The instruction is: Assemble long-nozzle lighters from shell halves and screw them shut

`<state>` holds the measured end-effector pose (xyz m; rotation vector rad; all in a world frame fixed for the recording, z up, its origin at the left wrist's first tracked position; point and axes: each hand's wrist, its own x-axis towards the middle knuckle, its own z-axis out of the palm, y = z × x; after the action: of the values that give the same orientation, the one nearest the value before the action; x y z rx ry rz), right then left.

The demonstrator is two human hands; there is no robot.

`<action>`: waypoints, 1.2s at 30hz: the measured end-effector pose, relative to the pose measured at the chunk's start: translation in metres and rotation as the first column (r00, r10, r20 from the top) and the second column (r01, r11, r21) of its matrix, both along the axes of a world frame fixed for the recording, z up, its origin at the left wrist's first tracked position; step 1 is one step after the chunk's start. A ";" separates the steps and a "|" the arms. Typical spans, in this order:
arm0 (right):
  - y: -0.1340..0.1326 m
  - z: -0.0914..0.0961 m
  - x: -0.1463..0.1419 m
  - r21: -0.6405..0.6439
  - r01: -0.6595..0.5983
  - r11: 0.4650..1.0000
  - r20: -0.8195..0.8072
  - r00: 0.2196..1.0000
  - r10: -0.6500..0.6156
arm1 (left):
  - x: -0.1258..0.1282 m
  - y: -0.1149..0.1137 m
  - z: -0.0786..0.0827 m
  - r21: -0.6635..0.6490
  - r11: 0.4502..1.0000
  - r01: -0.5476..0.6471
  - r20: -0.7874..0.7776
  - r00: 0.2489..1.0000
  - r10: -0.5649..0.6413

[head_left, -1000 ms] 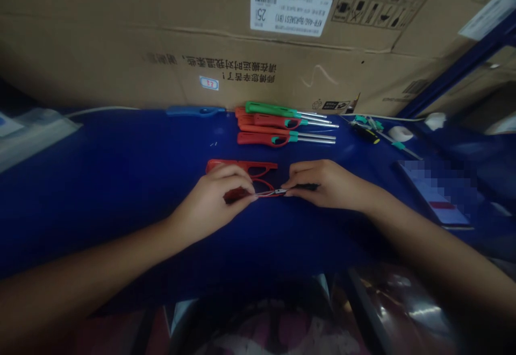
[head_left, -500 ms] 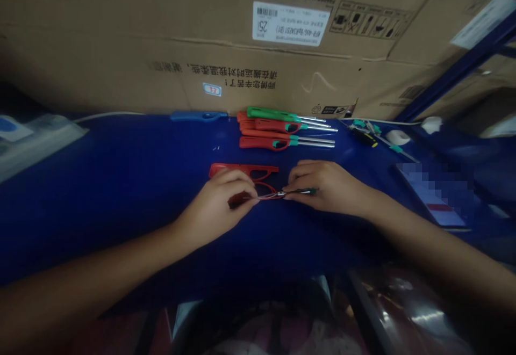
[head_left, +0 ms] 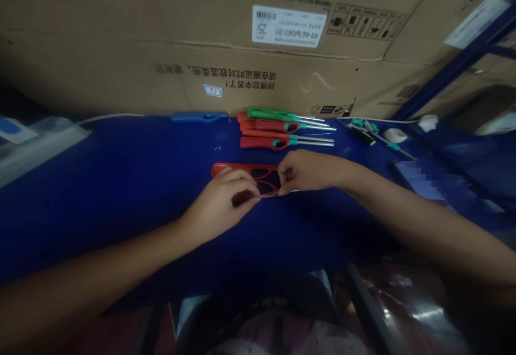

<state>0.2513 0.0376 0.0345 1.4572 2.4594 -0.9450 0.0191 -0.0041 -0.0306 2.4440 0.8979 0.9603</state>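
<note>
Between its thumb and fingers, my left hand [head_left: 226, 199] pinches a red lighter casing half [head_left: 269, 183], whose trigger loop shows past the fingertips. A thin pale wire [head_left: 266, 196] runs along the casing from those fingertips toward the right. My right hand [head_left: 308, 171] is closed in a pinch on the wire at the casing's narrow end, and a short pale tip sticks out on its right. Directly behind lies a second red casing half [head_left: 262, 169], partly covered by my left hand.
Several assembled lighters [head_left: 266, 142] with metal tubes lie at the back against a cardboard box [head_left: 133, 38]. Left of them is a blue lighter casing [head_left: 199, 117]. To the right are a yellow-black tool [head_left: 364, 136], a white roll [head_left: 395, 135] and a phone [head_left: 421, 183]. A plastic bag [head_left: 48, 143] lies far left.
My right hand has shifted slightly left and back, its fingers now at the casing's end. The slim dark piece with a green end in its fingers is out of sight. My left hand barely moved.
</note>
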 end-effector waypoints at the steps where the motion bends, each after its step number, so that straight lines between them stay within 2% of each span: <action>1: -0.001 0.000 0.000 -0.019 0.008 1.000 -0.001 1.000 -0.008 | 0.000 0.000 0.001 -0.005 1.000 0.002 0.000 1.000 -0.002; 5: -0.012 -0.005 0.004 -0.096 0.097 0.991 -0.104 0.989 -0.107 | 0.001 -0.001 0.003 -0.050 0.999 0.000 0.018 1.000 0.001; 12: -0.032 -0.018 0.011 0.033 0.110 0.993 -0.345 0.934 -0.092 | 0.002 -0.002 0.007 -0.081 0.996 -0.041 -0.006 0.999 0.041; 14: -0.032 -0.022 0.013 -0.030 0.095 0.995 -0.391 0.915 -0.100 | 0.002 -0.002 0.007 -0.089 0.995 -0.038 -0.013 0.999 0.037; 17: -0.028 -0.027 0.017 -0.198 0.108 0.974 -0.427 0.885 -0.185 | 0.002 -0.003 0.007 -0.097 0.995 -0.026 -0.007 1.000 0.025; 19: -0.025 -0.028 0.018 -0.233 0.141 0.962 -0.417 0.879 -0.230 | 0.002 -0.002 0.007 -0.103 0.994 -0.021 -0.006 1.000 0.020; 24: -0.023 -0.027 0.011 -0.085 0.222 0.971 -0.346 0.908 -0.237 | 0.002 -0.002 0.006 -0.094 0.995 -0.015 -0.022 1.000 0.013; 28: -0.026 -0.027 0.006 -0.018 0.204 0.979 -0.358 0.913 -0.197 | 0.002 -0.002 0.005 -0.065 0.997 -0.048 -0.026 0.999 0.046; 32: -0.033 -0.031 0.006 0.131 0.058 0.990 -0.462 0.887 0.009 | 0.001 -0.002 0.006 -0.067 0.995 -0.076 -0.004 0.997 0.075; 34: -0.037 -0.033 0.005 0.240 -0.019 0.971 -0.478 0.868 0.135 | 0.001 -0.002 0.007 -0.068 0.995 -0.079 -0.002 0.997 0.079; 36: -0.040 -0.035 0.003 0.316 -0.046 0.948 -0.483 0.852 0.202 | 0.001 -0.003 0.007 -0.066 0.995 -0.075 -0.001 0.997 0.075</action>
<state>0.2538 -0.0022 -0.0002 1.2079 3.1580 -1.0911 0.0202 -0.0071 -0.0233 2.3691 1.0113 0.9434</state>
